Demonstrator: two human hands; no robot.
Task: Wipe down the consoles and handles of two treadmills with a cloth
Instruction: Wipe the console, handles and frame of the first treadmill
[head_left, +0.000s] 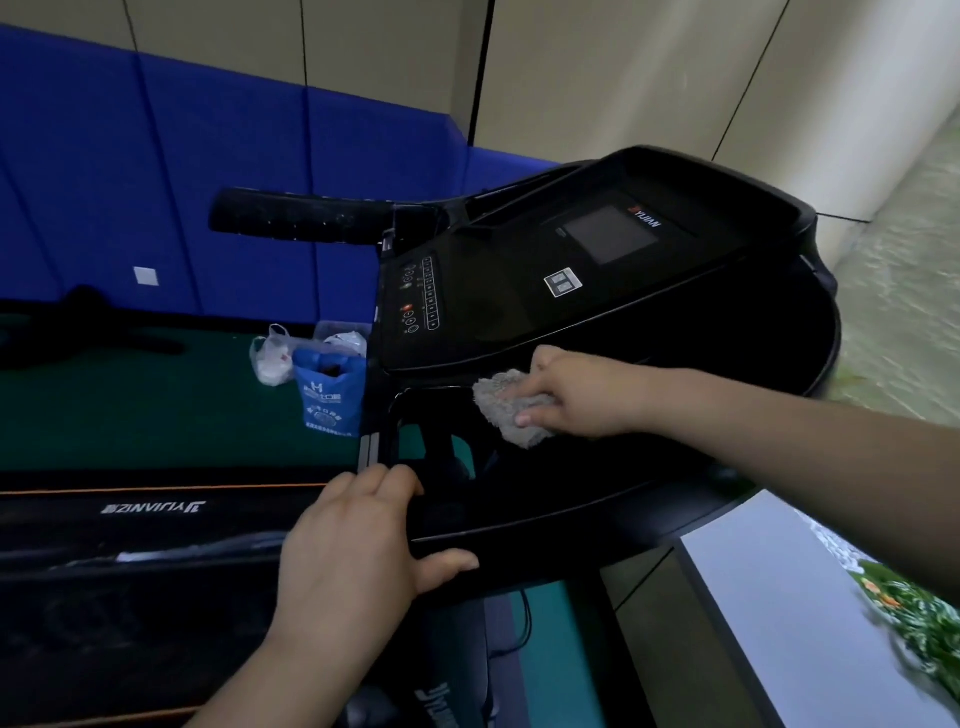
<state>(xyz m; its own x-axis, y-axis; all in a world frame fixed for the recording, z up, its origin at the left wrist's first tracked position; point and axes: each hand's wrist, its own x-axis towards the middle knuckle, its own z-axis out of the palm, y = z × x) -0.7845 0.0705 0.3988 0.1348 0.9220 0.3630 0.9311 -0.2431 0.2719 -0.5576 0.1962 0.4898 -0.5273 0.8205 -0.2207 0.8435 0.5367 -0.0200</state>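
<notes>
Nearest, the left grip (358, 545) clasps the smooth, curved front edge of the glossy black console (467, 291), fingers curled over the top and thumb stretched along the underside. Further in, the right grip (571, 395) lies nearly flat, fingers almost straight, pressing a nubby grey cloth (511, 431) onto the console's lower ledge. A matte black, rod-shaped handle (296, 221) juts out leftward from the console's far corner.
</notes>
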